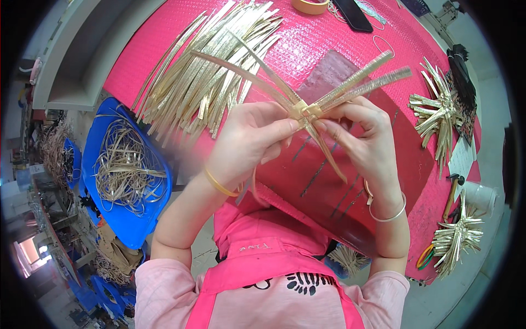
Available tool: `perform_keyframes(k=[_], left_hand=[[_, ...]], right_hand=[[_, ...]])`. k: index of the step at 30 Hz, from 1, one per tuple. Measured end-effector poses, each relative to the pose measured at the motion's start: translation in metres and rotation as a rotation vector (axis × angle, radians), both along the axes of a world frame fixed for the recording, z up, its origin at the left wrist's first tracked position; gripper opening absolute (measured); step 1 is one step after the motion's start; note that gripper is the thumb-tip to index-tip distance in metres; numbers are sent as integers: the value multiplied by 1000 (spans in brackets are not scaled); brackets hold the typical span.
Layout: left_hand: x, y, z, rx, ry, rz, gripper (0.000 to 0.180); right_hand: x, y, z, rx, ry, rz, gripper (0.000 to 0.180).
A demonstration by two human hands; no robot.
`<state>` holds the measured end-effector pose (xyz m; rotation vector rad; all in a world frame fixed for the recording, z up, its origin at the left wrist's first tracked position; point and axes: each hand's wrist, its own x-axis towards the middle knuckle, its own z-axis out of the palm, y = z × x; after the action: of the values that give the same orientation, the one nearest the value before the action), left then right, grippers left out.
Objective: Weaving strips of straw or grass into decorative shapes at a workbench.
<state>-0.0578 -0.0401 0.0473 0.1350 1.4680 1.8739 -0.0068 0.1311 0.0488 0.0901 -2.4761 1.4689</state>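
Note:
Several gold metallic strips cross in a small woven knot (304,111), held up over the table between both hands. My left hand (255,131) pinches the knot's left side, thumb and fingers closed on it. From the other side, my right hand (361,129) grips the knot and the strips by it with bent fingers. Loose strip ends fan out to the upper left and upper right, and one strip (329,153) hangs down between the hands. What the fingertips cover cannot be seen.
A pile of loose gold strips (203,66) lies at the far left of the pink table. Finished-looking woven bundles (438,112) and a hammer (452,197) sit along the right. A dark red mat (350,186) lies below my hands; a blue tub (123,219) of tangled strips stands left. A roll of tape (310,6) and a phone (353,15) are at the back.

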Motion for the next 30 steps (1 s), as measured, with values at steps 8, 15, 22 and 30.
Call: perform_keyframes(k=[8, 15, 22, 30], left_hand=[[-9, -2, 1, 111, -117, -78, 14], [5, 0, 8, 35, 144, 33, 17], [0, 0, 5, 61, 8, 64, 18], [-8, -2, 9, 135, 24, -51, 18]], right_hand=[[17, -29, -5, -552, -150, -65, 10], [10, -31, -7, -444, -79, -89, 12], [14, -28, -13, -546, -144, -146, 10], [8, -35, -15, 247, 352, -266, 11]])
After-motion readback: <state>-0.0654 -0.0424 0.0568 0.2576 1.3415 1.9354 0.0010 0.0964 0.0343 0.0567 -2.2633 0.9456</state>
